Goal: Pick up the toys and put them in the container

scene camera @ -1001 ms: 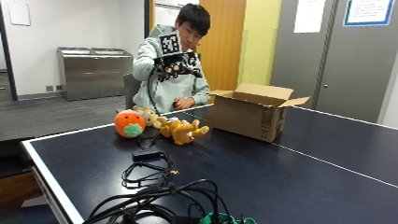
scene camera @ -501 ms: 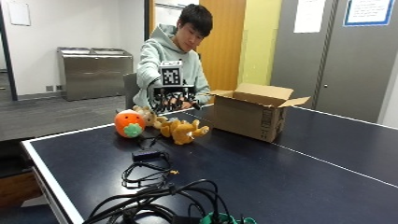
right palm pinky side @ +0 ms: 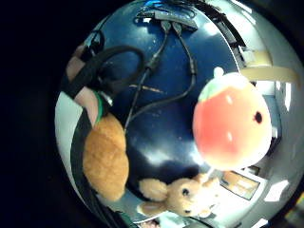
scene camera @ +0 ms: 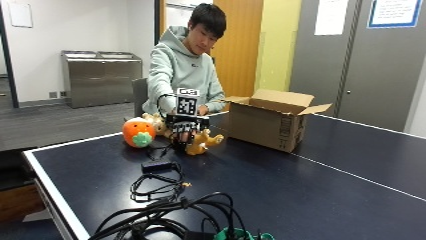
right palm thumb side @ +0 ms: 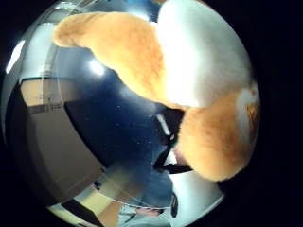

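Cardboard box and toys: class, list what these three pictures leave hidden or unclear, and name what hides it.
- Inside of the cardboard box: outside view, its own front wall and raised flaps hide it.
- Gloved right hand: outside view, its back faces the camera; whether the fingers grip the tan plush toy cannot be told.
- Plush behind the orange toy: mostly covered by it and the hand.

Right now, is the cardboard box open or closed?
Open. The cardboard box stands upright on the table with its top flaps spread outward. Its inside is hidden from the outside view.
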